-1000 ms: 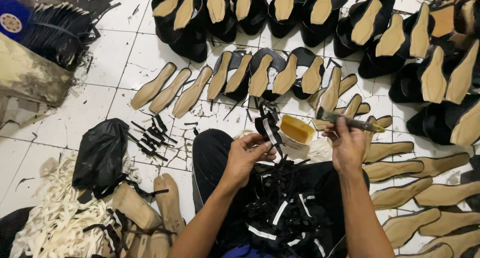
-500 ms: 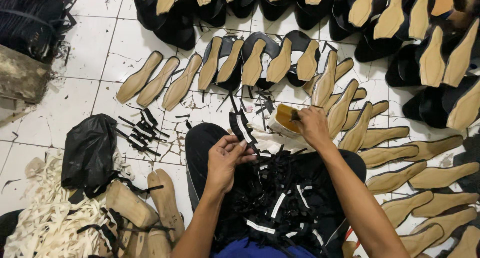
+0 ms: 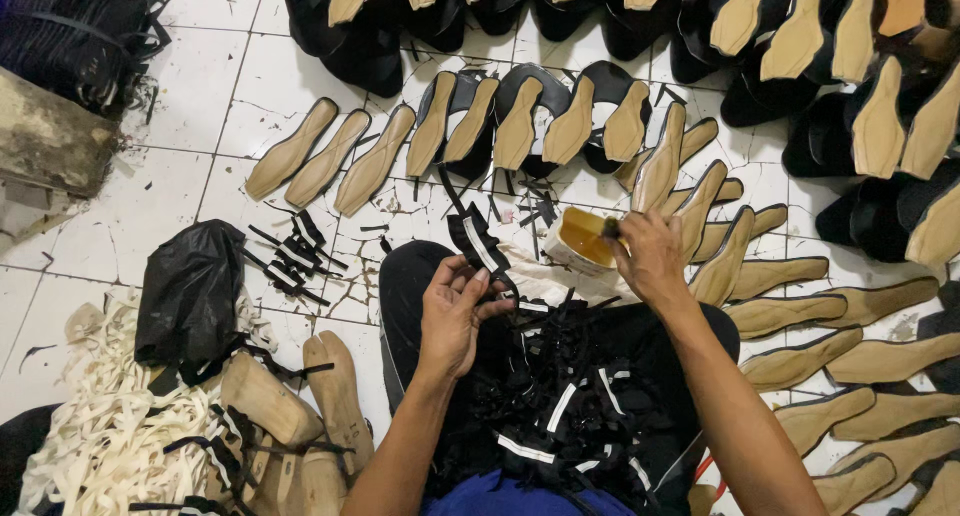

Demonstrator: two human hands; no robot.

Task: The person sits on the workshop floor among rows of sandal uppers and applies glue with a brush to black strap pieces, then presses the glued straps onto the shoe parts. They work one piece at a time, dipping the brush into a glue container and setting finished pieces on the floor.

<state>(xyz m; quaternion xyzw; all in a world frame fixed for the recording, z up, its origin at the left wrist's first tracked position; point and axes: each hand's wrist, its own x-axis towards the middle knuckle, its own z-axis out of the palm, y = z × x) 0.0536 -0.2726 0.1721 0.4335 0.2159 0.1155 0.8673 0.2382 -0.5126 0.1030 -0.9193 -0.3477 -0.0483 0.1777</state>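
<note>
Change: Whereas half a second ago the right hand hovered over the glue tub, it now dips a brush there.
Left hand: grip closed on a black strap, above the lap.
Around: soles on the floor; strap pile on the lap.
Strap axis: runs up-left, away from the person.

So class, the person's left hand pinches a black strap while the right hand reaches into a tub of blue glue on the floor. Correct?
Not quite. In the head view the tub under the right hand holds yellow-amber glue, not blue. The left hand does pinch a black strap.
</note>
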